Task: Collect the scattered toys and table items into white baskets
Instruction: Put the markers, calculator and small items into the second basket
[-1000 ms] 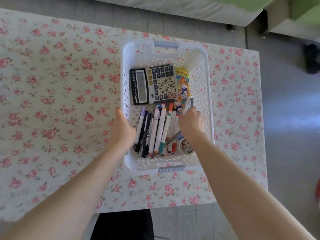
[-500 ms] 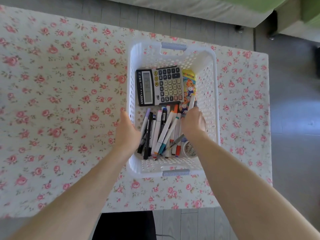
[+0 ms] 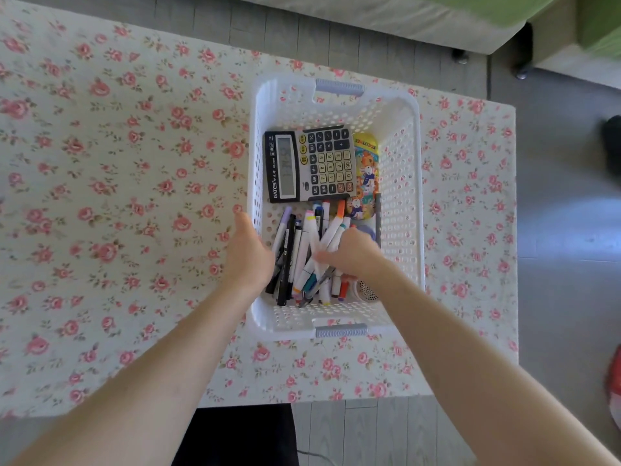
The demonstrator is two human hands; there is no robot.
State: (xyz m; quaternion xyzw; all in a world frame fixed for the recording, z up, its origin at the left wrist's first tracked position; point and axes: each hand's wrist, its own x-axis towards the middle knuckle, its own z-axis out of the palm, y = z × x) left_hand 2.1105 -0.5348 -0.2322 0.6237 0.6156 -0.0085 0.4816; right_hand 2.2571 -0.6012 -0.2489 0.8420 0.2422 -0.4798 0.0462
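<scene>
A white perforated basket [image 3: 418, 196] with grey handles stands on the floral table [image 3: 117, 196]. Inside it, a black and silver calculator [image 3: 312, 164] lies at the far end beside a colourful cartoon pack [image 3: 366, 176]. Several markers [image 3: 299, 250] are piled at the near end, and a small round white gadget [image 3: 364, 290] sits in the near right corner. My left hand [image 3: 248, 253] grips the basket's left wall, thumb outside. My right hand [image 3: 353, 252] is inside the basket, fingers curled over some white markers; its palm side is hidden.
The table's right edge [image 3: 515, 230] drops to grey floor. A green and grey sofa [image 3: 504, 15] stands beyond the far edge. A dark shape [image 3: 235, 435] lies under the near edge, and something red [image 3: 615, 388] shows at the far right.
My right hand has moved from the basket's right side toward the near left, over the markers, which have fanned and tilted. My left hand stays on the left wall.
</scene>
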